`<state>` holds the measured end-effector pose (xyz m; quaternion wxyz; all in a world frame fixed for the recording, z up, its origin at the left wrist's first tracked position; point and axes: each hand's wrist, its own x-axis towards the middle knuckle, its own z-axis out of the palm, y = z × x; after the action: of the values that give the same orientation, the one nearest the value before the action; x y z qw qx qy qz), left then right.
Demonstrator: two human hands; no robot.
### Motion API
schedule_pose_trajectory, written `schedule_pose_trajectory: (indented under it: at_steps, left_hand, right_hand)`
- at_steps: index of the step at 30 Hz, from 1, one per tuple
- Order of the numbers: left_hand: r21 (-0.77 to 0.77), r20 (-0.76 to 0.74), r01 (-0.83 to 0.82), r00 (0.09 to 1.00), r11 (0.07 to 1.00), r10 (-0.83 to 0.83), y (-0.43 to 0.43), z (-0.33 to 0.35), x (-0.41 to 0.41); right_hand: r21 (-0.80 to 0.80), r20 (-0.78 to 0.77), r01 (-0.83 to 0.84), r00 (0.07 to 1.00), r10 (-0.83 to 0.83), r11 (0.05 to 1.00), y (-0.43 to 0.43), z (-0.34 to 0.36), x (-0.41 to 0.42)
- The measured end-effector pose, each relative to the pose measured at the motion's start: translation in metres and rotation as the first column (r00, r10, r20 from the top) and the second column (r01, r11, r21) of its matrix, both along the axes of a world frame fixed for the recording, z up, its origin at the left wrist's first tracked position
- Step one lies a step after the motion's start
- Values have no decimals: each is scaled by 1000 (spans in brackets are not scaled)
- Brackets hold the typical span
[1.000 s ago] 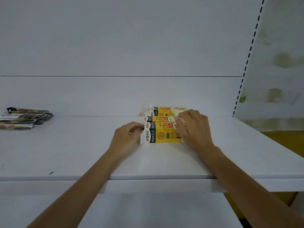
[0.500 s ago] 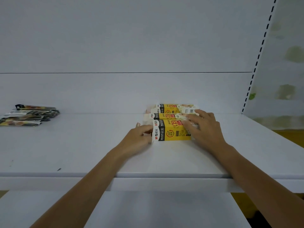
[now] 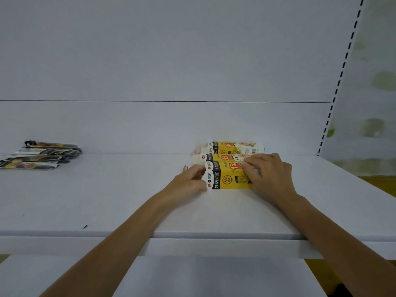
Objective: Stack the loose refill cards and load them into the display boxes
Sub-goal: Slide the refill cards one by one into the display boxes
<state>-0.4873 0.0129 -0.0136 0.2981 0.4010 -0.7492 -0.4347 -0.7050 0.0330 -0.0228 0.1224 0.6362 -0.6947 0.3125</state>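
The front box [image 3: 230, 179], yellow with a black and white band, lies on its side on the white shelf [image 3: 107, 189], a little right of the middle. It touches the middle box [image 3: 222, 157] behind it, and the back box [image 3: 233, 147] lies close to the back wall [image 3: 171, 61].

Both hands are on the front box. The left hand [image 3: 188, 184] grips its white left end, with the fingers curled at the flap there. The right hand [image 3: 271, 174] covers the right end, fingers bent over the top edge; its thumb is hidden.

In the last second the box itself has almost not moved. What changed is the hold. The right fingers reached further back over the middle box a second ago, and now they have drawn forward onto the front box only. The left hand has gone from a tight pinch to a fuller hold on the end. I think the person is squaring or closing this box, not filling it. Whether it is full, I cannot tell.

The loose cards [image 3: 40, 155] lie in an untidy pile far to the left, where they were, well apart from the boxes. That part of the task seems not yet done.
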Motion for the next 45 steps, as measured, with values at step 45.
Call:
schedule_pose_trajectory:
  at_steps: [45]
  left_hand:
    - [-89,292,111,953,990,-81,-9,4,3]
  right_hand:
    - [146,-155,106,984,-83,984,0,8,10]
